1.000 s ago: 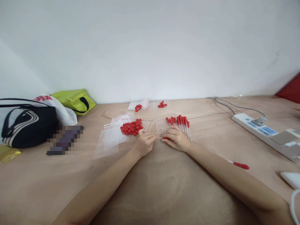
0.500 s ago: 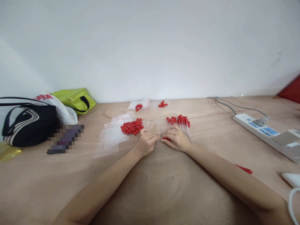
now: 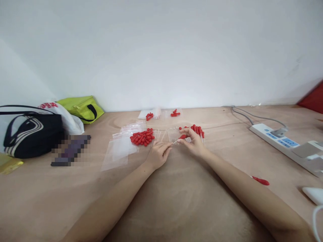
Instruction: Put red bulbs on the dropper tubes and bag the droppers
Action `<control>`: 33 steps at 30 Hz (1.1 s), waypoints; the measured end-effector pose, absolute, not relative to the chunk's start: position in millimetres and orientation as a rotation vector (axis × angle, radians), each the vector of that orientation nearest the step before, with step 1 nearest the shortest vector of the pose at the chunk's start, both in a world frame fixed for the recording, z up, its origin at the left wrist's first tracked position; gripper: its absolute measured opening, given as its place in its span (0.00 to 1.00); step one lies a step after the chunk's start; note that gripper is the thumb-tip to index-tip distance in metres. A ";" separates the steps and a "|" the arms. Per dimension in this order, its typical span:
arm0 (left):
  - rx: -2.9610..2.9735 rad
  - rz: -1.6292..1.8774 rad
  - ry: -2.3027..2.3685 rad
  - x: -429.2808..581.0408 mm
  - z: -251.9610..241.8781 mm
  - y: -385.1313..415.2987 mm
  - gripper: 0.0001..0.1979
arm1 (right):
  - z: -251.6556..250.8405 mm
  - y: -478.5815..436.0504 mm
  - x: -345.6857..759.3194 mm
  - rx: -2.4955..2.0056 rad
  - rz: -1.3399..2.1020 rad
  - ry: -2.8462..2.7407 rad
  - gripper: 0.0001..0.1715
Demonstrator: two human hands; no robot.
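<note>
Frame centre: right fingers (image 3: 189,131), now lifted and looser, hold newly exposed red bulb (image 3: 183,136); left fingers (image 3: 164,147) pinch thin tube (image 3: 175,142), seemingly joined to bulb.

We can read no word, number or brand for certain. On the white plastic bag (image 3: 72,121) at the far left of the worktop (image 3: 37,191) we see red characters (image 3: 49,105), too small and unclear for us to make out. Pixelation covers the dark flat object (image 3: 73,148) nearer to us, so we cannot tell whether it bears print.
</note>
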State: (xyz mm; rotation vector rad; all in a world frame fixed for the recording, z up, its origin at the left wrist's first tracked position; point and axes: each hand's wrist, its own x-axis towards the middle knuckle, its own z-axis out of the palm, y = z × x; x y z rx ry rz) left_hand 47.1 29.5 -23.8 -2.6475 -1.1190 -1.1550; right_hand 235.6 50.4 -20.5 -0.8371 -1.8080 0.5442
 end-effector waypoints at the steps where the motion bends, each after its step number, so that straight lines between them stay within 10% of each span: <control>1: -2.667 -1.184 -1.139 48.4 -23.2 28.8 0.10 | -19.1 53.0 236.7 -0.867 0.607 -1.740 0.19; 17: -2.583 -1.441 -1.535 55.6 -26.7 32.7 0.10 | 47.3 35.3 344.9 -2.163 0.917 -2.609 0.16; 26: -2.596 -1.398 -1.394 61.8 -22.5 30.5 0.12 | 35.7 22.0 340.7 -2.047 0.936 -2.697 0.07; 33: -2.653 -1.448 -1.435 106.5 -27.3 38.8 0.16 | 33.4 28.3 329.2 -1.896 0.243 -2.797 0.06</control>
